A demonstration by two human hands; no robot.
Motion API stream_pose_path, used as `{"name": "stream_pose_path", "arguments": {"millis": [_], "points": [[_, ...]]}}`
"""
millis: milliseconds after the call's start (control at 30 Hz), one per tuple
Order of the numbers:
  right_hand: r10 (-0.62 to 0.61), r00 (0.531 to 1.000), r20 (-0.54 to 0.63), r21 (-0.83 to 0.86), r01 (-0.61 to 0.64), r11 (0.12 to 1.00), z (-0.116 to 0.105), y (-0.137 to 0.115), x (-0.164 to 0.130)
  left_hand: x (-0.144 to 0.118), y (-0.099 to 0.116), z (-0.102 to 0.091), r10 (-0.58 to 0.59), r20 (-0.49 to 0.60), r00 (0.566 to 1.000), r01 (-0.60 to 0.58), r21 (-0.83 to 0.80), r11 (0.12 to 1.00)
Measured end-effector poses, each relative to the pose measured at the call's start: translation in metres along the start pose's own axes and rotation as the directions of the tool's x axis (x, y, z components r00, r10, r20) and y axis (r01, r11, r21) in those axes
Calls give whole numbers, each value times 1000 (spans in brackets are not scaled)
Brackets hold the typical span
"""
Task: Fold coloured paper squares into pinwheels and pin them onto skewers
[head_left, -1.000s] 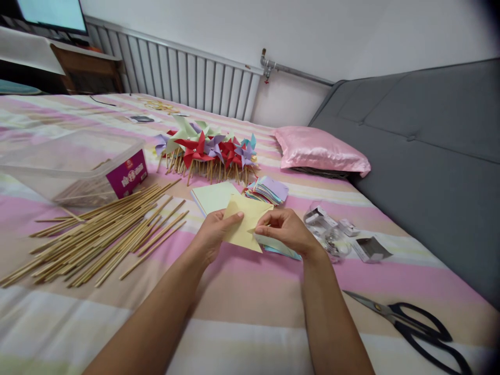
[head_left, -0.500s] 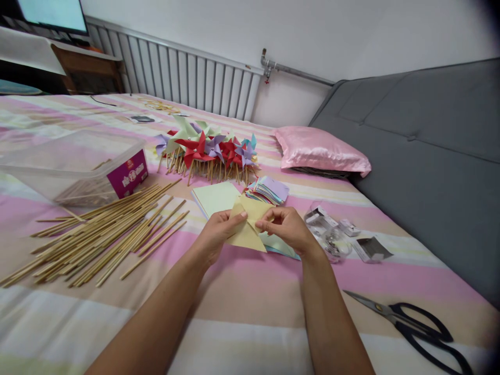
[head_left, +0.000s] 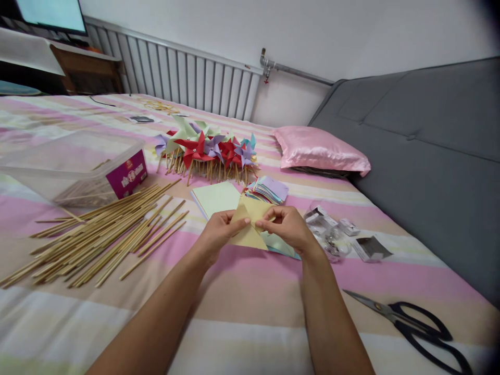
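Observation:
A yellow sheet of paper, with corners folded in toward its middle, is held up between both hands. My left hand is closed on its left side, the thumb pressing near the centre. Pinching the paper's right side near the middle is my right hand, thumb against the fingers. Just behind the hands lies a stack of pale green paper, and a pile of small coloured paper squares sits beside it. More pale paper shows under the right hand.
Finished paper pinwheels on sticks stand at the back. Loose wooden sticks and a clear plastic box lie left. Right are small clear containers, an open little box, black-handled scissors and a pink pillow.
My left thumb has slid slightly right, closer to the paper's centre and the right fingertips. The yellow paper stays in both hands; the things around look unmoved.

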State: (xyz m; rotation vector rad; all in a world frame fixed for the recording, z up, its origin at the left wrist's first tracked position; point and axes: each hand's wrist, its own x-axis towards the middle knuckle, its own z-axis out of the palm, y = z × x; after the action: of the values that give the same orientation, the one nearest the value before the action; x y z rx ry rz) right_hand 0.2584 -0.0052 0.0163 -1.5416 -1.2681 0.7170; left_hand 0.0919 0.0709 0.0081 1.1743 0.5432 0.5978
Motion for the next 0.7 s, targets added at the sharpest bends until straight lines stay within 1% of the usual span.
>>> {"name": "stream_pose_path", "arguments": {"millis": [133,233,400,500,600,700], "points": [[-10,1000,5,-26,10,1000,1,-1,-1,1,-2,0,-17,-40,999,19,39,999],[-23,1000,6,-48,23,999,1,-1,-1,1,-3,0,-35,-39,999,37,59,998],[-57,998,-16,-144,54,988,1,-3,-1,2,-5,0,-50,-67,996,55,77,996],[-75,996,-41,-195,65,979,2,-6,-1,2,-6,-1,-34,-58,998,38,72,997],[-100,994,-41,-197,90,976,3,-8,-1,2,-5,-1,-14,-69,998,20,88,996],[-139,989,-46,-150,131,980,4,-8,0,0,-3,0,-5,-80,997,11,76,997]]}}
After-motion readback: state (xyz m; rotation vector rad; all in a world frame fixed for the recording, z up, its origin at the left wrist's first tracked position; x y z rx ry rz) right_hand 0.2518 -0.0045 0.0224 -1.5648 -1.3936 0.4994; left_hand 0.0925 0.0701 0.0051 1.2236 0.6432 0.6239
